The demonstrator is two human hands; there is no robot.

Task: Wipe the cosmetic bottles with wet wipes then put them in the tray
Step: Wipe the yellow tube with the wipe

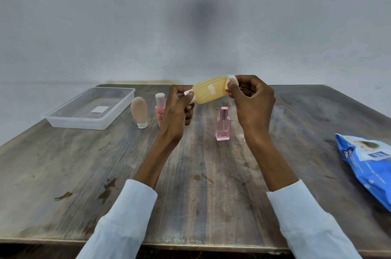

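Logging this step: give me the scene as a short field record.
held item: yellow bottle, lying sideways above the table
left hand: grips the bottle's cap end
right hand: presses a wet wipe on the other end
tray: no bottles inside
standing on table: beige tube, pink-capped bottle, pink perfume bottle
far right: wipes pack

One head-worn wide-angle view looks forward and down across the table [190, 184], edges seemingly distorted.
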